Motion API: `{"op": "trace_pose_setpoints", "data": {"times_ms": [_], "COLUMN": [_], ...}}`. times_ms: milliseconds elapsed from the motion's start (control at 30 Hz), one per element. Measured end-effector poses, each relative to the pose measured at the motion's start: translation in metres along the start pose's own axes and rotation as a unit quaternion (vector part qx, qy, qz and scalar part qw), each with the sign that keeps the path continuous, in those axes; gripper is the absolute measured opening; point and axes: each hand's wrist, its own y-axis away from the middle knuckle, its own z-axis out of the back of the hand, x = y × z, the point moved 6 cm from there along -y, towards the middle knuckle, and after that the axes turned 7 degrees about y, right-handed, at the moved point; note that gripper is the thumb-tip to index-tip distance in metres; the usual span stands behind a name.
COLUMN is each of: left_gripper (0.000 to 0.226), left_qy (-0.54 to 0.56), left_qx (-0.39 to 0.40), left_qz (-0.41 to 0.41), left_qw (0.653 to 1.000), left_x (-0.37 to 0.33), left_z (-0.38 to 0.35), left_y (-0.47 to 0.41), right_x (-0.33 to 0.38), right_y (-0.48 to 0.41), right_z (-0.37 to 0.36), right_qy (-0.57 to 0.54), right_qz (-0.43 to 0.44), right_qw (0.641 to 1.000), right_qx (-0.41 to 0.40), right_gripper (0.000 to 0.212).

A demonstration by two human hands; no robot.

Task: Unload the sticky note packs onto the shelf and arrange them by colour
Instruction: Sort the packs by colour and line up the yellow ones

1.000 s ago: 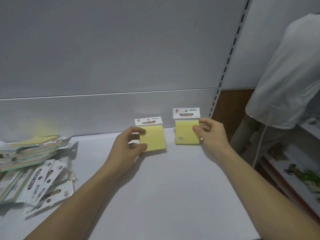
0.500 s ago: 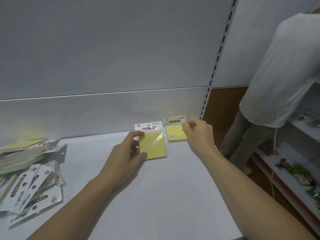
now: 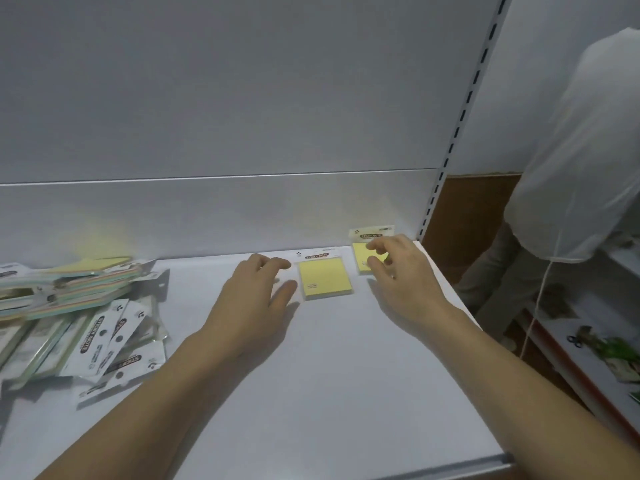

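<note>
Two yellow sticky note packs lie flat at the back of the white shelf (image 3: 346,375). The nearer pack (image 3: 325,280) lies free, just right of my left hand (image 3: 254,296), whose fingers are spread and no longer touch it. The second yellow pack (image 3: 363,252) sits by the back right corner, partly covered by my right hand (image 3: 398,271), whose fingertips rest on it without gripping. A loose heap of sticky note packs (image 3: 79,313) in mixed pastel colours lies on the left of the shelf.
A slotted upright (image 3: 460,126) ends the shelf on the right. Beyond it a person in a white shirt (image 3: 581,161) stands at a lower shelf with small goods (image 3: 609,351). The shelf's front edge (image 3: 450,467) runs along the bottom.
Both yellow packs have been laid flat near the back wall. My left hand has let go of its pack and opened. My right hand has loosened its grip and now only rests on its pack.
</note>
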Motion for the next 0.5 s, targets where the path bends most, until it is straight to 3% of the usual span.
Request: {"op": "trace_pose_setpoints", "data": {"times_ms": [133, 300, 500], "left_gripper": [0.042, 0.039, 0.051], "left_qy": [-0.084, -0.16, -0.173], "left_qx": [-0.004, -0.022, -0.062], "left_qz": [-0.021, -0.037, 0.03], "left_qw": [0.996, 0.986, 0.983], "left_x": [0.005, 0.031, 0.097], "left_z": [0.046, 0.12, 0.204], "left_y": [0.019, 0.054, 0.089], "right_x": [0.047, 0.117, 0.202], "right_y": [0.01, 0.011, 0.001], "right_z": [-0.011, -0.028, -0.076], "right_qy": [0.047, -0.007, -0.054], "right_qz": [0.094, 0.168, 0.195], "right_qw": [0.993, 0.979, 0.968], "right_qx": [0.059, 0.117, 0.15], "right_gripper": [0.026, 0.028, 0.027]}}
